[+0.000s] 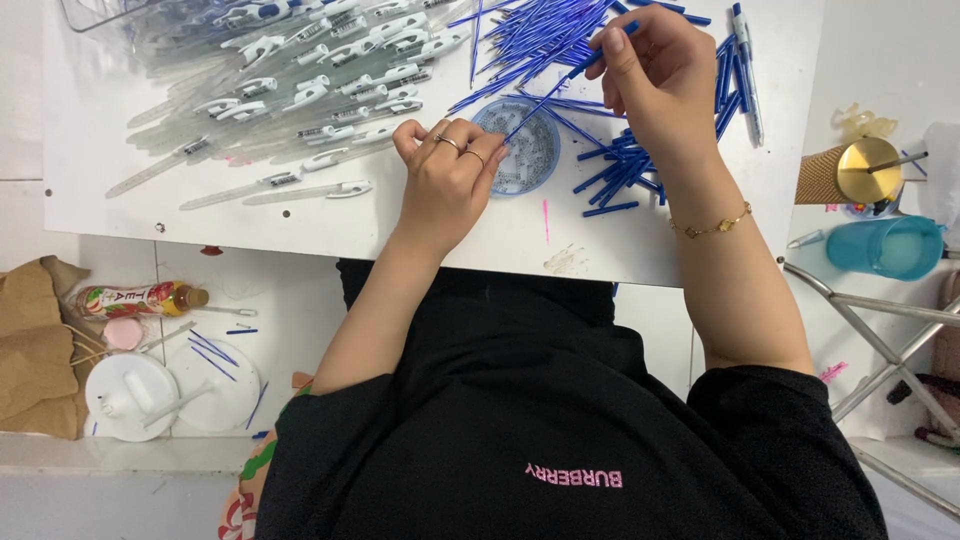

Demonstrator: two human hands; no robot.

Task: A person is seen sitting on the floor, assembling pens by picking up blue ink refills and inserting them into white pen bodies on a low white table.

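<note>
Refill (560,88), thin and blue, slants from the right hand (655,75) down-left to the left hand (450,175), its lower tip over the round dish of springs (520,150). Right grip is pinched shut on its upper end; left fist is curled just left of the dish, fingertips meeting the tip, hold unclear. Both wrists rest on the white bench (300,225)

Down to my left, a small bottle (140,298) is lying on its side on the floor, wearing a colourful label in red, green and white, with amber drink showing near its cap. Just beside it, a crumpled brown paper bag (35,345) is slumping against the wall.
</note>
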